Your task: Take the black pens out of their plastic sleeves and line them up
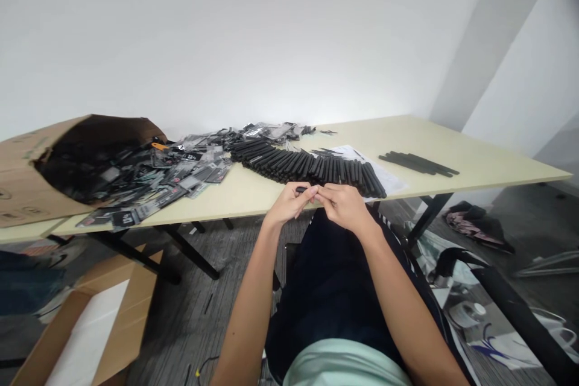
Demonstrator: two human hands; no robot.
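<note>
My left hand [288, 203] is closed around a short dark stick [301, 190], with only one end of it showing between thumb and fingers. My right hand [344, 205] meets it fingertip to fingertip, its fingers pinched together; what they hold is hidden. Both hands are above my lap at the table's front edge. Just beyond them lies a long row of black sticks [275, 163], packed side by side. Several thin dark pieces [326, 152] rest behind the row, by a white paper sheet [389, 181].
Several separate black sticks [418, 164] lie to the right on the pale yellow table [474, 151]. At left, a tipped cardboard box [27, 169] spills clear-and-black packets [203, 172]. An open carton [131, 319] stands on the floor. A clear bag with a bottle [468, 313] is low right.
</note>
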